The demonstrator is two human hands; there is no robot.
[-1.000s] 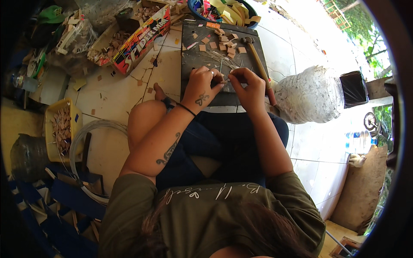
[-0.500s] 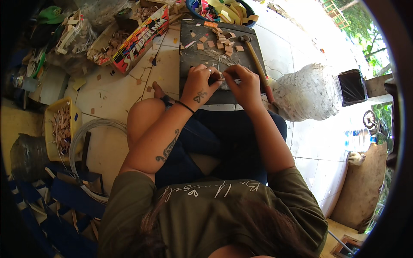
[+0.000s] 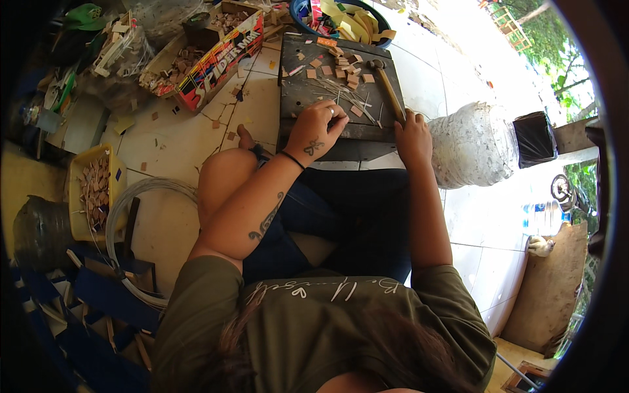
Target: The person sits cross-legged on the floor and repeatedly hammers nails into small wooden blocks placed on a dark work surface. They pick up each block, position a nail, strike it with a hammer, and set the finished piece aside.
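From my head view: the hands are apart at the near side of a low dark table point(image 3: 295, 85). Left hand point(image 3: 321, 126) over the near edge, fingers curled, thumb and index close together; I cannot tell whether anything small is pinched there. Right hand point(image 3: 414, 139) at the right edge, fingers partly bent over the near end of a hammer point(image 3: 392, 92); firmness of grip I cannot tell. Hammer lies along the right side, head far, handle near.

Table surface: dark, worn, scuffed. Small wooden squares point(image 3: 353, 78) heaped toward the far right, a few loose. Thin wires point(image 3: 347, 93) scattered between the heap and the left hand.

Room: pale tiled floor point(image 3: 170, 131), cracked and littered on the left. Just past the table's far edge, a blue tub point(image 3: 303, 25) with yellow strips. Far left, a printed box point(image 3: 219, 65) of wood bits. Left, a yellow bin point(image 3: 120, 175) of more pieces; beside it a wire coil point(image 3: 151, 184). Right, a bulky whitish bundle point(image 3: 472, 144); bright daylight and greenery beyond.
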